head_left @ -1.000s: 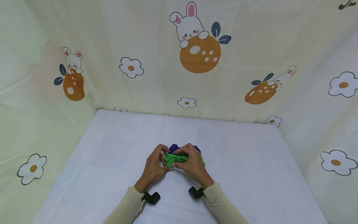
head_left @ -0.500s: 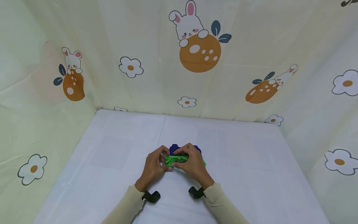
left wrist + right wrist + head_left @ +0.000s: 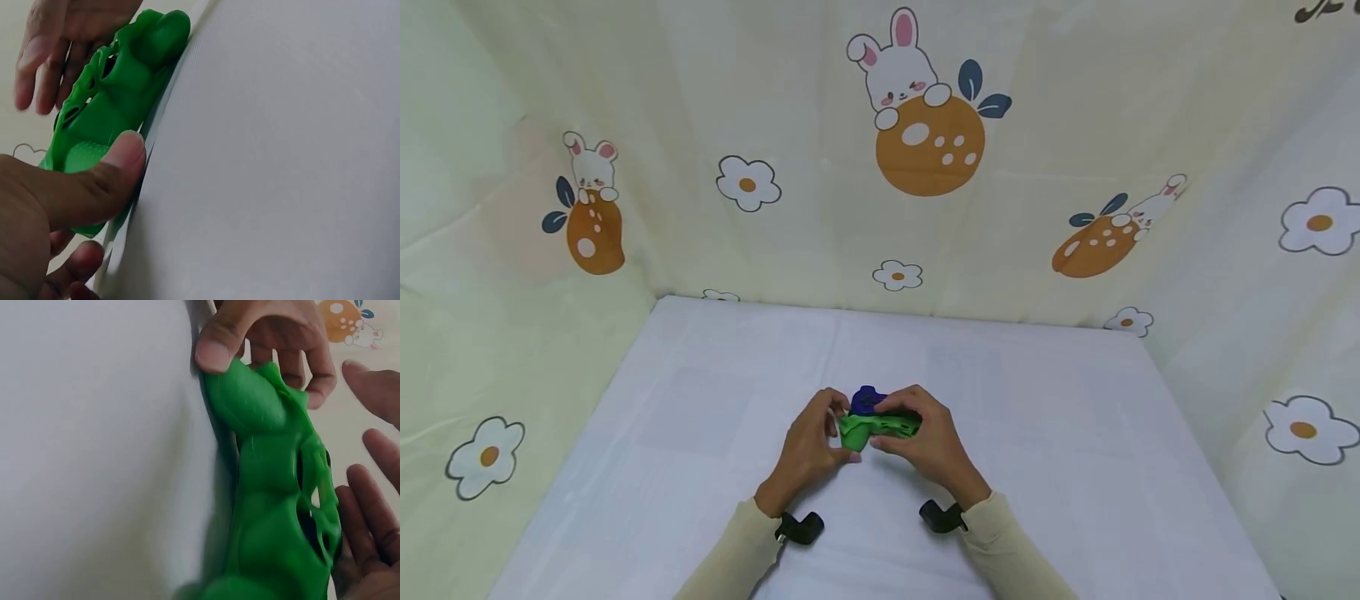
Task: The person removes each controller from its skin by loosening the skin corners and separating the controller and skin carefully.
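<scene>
A green rubbery cover [image 3: 854, 433], shaped like a game controller skin with cut-out holes and a dotted grip, is on the white table in the head view. My left hand [image 3: 805, 446] holds its left end, with the thumb [image 3: 119, 165] on the dotted grip and fingers curled behind. My right hand [image 3: 931, 437] is at the cover's right part; both wrist views show its fingers [image 3: 372, 503] spread and fairly straight beside the holes. Just behind the cover lies a dark blue, knobbed thing [image 3: 865, 400], whose right side my right hand hides.
White cloth covers the table [image 3: 1060, 433]. A patterned curtain [image 3: 820, 233] with rabbits and flowers rises behind the table and along both sides. A black camera mount is on each wrist, the left one [image 3: 801, 527] and the right one [image 3: 942, 517].
My right hand has shifted right and loosened from the green cover, showing more of its holes. The left hand still grips the left end. The blue thing's right side is now covered from view.
</scene>
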The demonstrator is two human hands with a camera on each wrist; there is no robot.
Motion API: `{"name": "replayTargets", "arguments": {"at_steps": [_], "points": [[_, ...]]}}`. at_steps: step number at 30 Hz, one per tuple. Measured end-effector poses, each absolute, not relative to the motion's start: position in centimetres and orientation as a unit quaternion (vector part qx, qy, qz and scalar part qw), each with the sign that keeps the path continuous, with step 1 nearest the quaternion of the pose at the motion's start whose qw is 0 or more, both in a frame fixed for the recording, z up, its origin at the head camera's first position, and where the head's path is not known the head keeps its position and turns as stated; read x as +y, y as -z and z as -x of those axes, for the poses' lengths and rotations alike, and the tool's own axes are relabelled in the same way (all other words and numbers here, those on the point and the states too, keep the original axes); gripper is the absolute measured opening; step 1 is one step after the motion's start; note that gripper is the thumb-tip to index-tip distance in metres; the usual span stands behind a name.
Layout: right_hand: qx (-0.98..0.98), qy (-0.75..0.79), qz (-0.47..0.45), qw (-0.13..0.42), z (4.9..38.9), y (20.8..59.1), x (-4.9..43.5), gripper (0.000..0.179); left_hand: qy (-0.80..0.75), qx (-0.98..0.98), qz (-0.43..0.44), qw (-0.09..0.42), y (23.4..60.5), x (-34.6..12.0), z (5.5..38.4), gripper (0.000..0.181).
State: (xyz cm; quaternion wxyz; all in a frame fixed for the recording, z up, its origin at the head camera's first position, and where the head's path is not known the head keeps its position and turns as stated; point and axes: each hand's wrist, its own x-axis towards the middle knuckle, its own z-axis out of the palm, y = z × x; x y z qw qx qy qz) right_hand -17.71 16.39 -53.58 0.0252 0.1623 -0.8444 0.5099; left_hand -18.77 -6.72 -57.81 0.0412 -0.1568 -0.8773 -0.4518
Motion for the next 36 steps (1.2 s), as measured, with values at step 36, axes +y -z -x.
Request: {"name": "replayTargets", "arguments": {"at_steps": [36], "points": [[-0.908, -0.403, -0.099, 0.054, 16.6, 56.1, 21.3, 0.037, 0.366, -0.898, 0.219, 0.105, 56.9, -4.4, 18.8, 0.045]]}}
